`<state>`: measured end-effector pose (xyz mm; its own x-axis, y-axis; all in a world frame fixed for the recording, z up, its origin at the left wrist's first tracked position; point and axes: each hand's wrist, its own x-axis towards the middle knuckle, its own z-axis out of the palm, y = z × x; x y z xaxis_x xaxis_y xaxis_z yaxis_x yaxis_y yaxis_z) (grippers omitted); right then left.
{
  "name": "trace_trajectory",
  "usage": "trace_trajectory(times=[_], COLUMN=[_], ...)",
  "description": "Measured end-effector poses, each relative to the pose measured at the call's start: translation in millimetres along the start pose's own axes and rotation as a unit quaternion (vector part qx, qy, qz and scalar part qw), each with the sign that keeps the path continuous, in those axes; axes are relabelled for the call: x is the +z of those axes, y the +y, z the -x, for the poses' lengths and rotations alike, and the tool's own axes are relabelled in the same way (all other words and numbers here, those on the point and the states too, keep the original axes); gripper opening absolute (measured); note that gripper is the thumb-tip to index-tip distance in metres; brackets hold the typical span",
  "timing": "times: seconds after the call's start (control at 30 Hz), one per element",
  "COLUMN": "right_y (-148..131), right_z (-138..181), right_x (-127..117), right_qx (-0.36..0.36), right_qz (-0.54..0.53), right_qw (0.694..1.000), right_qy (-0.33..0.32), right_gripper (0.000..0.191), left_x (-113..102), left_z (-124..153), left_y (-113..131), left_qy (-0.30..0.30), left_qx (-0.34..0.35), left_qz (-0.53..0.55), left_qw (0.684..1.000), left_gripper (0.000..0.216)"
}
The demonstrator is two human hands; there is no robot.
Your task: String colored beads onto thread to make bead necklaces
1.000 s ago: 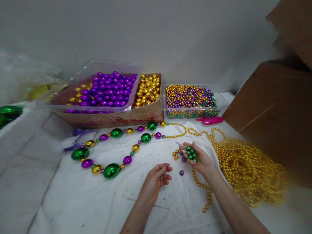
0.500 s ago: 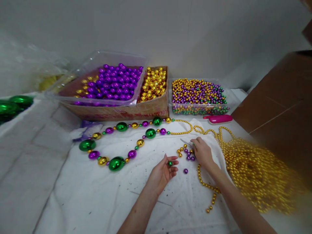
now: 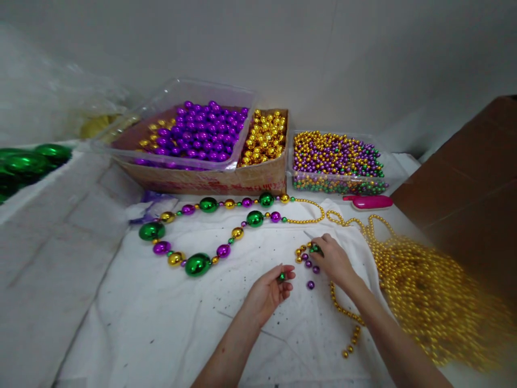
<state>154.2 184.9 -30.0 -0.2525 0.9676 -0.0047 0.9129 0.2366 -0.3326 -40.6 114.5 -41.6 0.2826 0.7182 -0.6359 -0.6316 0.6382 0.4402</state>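
Observation:
My left hand [image 3: 270,291] pinches a small green bead [image 3: 281,277] between thumb and fingertips, just above the white cloth [image 3: 161,318]. My right hand [image 3: 333,260] lies palm down on the cloth, fingers closed over small green beads [image 3: 316,249] beside a little heap of loose gold and purple beads [image 3: 304,255]. A single purple bead [image 3: 310,284] lies between my hands. A thin gold bead strand [image 3: 342,310] runs under my right wrist. A large necklace of green, purple and gold balls [image 3: 197,264] lies to the left.
At the back stand a clear tray of purple balls [image 3: 202,134], a cardboard box of gold balls [image 3: 264,141] and a clear tub of small mixed beads [image 3: 337,159]. A pink tool [image 3: 369,202] lies by the tub. A pile of gold strands [image 3: 428,291] fills the right, brown cardboard [image 3: 468,199] beyond.
My right hand turned palm down onto the loose beads; a second ago it held green beads in an upturned palm. My left hand closed on one green bead.

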Motion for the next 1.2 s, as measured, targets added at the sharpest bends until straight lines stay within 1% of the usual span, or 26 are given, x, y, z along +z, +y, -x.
trace_trajectory(times=[0.17, 0.27, 0.33, 0.53, 0.67, 0.73, 0.77, 0.83, 0.87, 0.9, 0.93, 0.97, 1.03, 1.1, 1.13, 1.17, 1.2], right_y=[24, 36, 39, 48, 56, 46, 35, 6, -10, -25, -37, -46, -51, -40, -29, -17, -3], right_z=[-5, -4, -3, 2, 7, 14, 18, 29, 35, 40, 44, 46, 40, 18, 1, -19, -41], right_x=[-11, -11, -10, -14, -25, -32, -35, -38, -38, -35, -32, -27, -21, -24, -30, -40, -52], right_qx=[0.02, 0.013, 0.009, 0.011, 0.04, 0.046, 0.039, -0.005, -0.045, -0.096, -0.118, -0.125, -0.129, -0.134, -0.133, -0.124, -0.094], right_qz=[0.02, 0.04, 0.051, 0.085, 0.092, 0.081, 0.073, 0.028, -0.008, -0.092, -0.139, -0.167, -0.203, -0.206, -0.195, -0.173, -0.129], right_qw=[1.0, 0.999, 0.998, 0.996, 0.995, 0.995, 0.995, 0.999, 0.999, 0.991, 0.982, 0.977, 0.968, 0.968, 0.971, 0.977, 0.984], right_qy=[-0.005, -0.021, -0.022, -0.001, 0.026, 0.042, 0.049, 0.043, 0.026, -0.019, -0.044, -0.053, -0.068, -0.056, -0.033, 0.009, 0.082], right_gripper=[0.019, 0.016, 0.017, 0.021, 0.022, 0.022, 0.022, 0.019, 0.017, 0.017, 0.018, 0.018, 0.021, 0.02, 0.017, 0.016, 0.015], left_x=[-4, -6, -6, -3, 5, 14, 19, 32, 39, 46, 51, 56, 60, 57, 53, 49, 44], left_z=[0, -1, -1, 5, 12, 14, 14, 12, 10, 7, 4, 1, -3, -6, -6, -6, -5], left_y=[-1, -2, -3, -1, 1, 1, 0, -4, -7, -9, -11, -13, -12, -7, -4, -1, 3], left_qy=[-0.002, -0.004, -0.004, 0.013, 0.008, -0.006, -0.017, -0.045, -0.061, -0.076, -0.088, -0.102, -0.125, -0.143, -0.148, -0.151, -0.153], left_qx=[-0.007, 0.001, 0.008, 0.008, 0.016, 0.012, 0.006, -0.005, -0.008, -0.006, -0.001, 0.004, 0.007, -0.004, -0.012, -0.016, -0.014], left_qz=[0.007, 0.006, 0.004, 0.006, 0.011, 0.026, 0.04, 0.079, 0.103, 0.127, 0.147, 0.161, 0.174, 0.173, 0.164, 0.147, 0.12], left_qw=[1.0, 1.0, 1.0, 1.0, 1.0, 1.0, 0.999, 0.996, 0.993, 0.989, 0.985, 0.982, 0.977, 0.974, 0.975, 0.977, 0.981], left_gripper=[0.018, 0.017, 0.017, 0.018, 0.02, 0.024, 0.027, 0.032, 0.034, 0.036, 0.037, 0.039, 0.043, 0.044, 0.042, 0.04, 0.037])
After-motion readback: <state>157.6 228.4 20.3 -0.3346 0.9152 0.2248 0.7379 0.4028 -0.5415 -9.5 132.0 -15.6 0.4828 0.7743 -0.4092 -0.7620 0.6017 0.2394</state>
